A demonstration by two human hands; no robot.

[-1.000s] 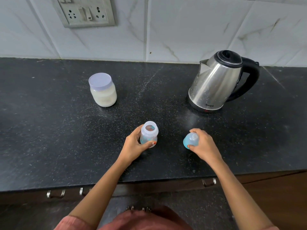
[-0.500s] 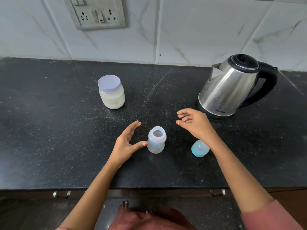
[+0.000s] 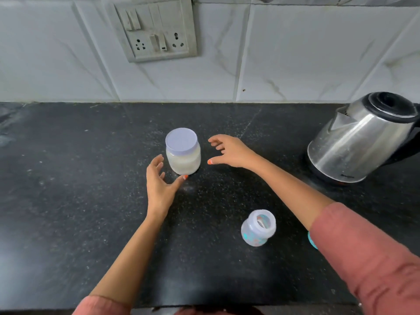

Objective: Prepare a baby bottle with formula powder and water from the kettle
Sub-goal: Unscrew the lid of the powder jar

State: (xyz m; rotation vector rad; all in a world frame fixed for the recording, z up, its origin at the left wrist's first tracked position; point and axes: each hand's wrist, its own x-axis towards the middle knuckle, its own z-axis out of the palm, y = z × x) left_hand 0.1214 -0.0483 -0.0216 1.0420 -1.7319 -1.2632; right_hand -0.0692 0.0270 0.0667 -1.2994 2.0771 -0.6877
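Head view: the left hand (image 3: 159,180) and right hand (image 3: 229,151) flank the jar (image 3: 183,153) at the middle of the dark bench (image 3: 68,201), both released, fingers spread and grasping nothing. The left hand lies just left of the jar. Its thumb tip reaches the foot of the jar, and whether it touches the glass cannot be told. The right hand hovers to the jar's right, clear of it, with a gap showing between its fingertips and the lid (image 3: 181,140). The pale lid is on the jar, and whitish powder shows through the wall; how full it is stays hard to judge.

The bottle (image 3: 258,228) stands nearer the front edge, between the two forearms, its mouth open and facing the camera. Wide-angle distortion makes it seem to lean. Blue marks show on its side; what lies inside cannot be made out. Just right of it, a sliver of a blue cap (image 3: 311,241) peeks out from behind the right sleeve (image 3: 363,258), which hides nearly all of it.

The kettle (image 3: 363,142) sits at the right on its base, spout toward the jar, black lid down. Its handle is cut off by the frame edge. On the tiled wall above is a switch plate (image 3: 156,30), its top cropped. The left sleeve is only a corner at the bottom edge.
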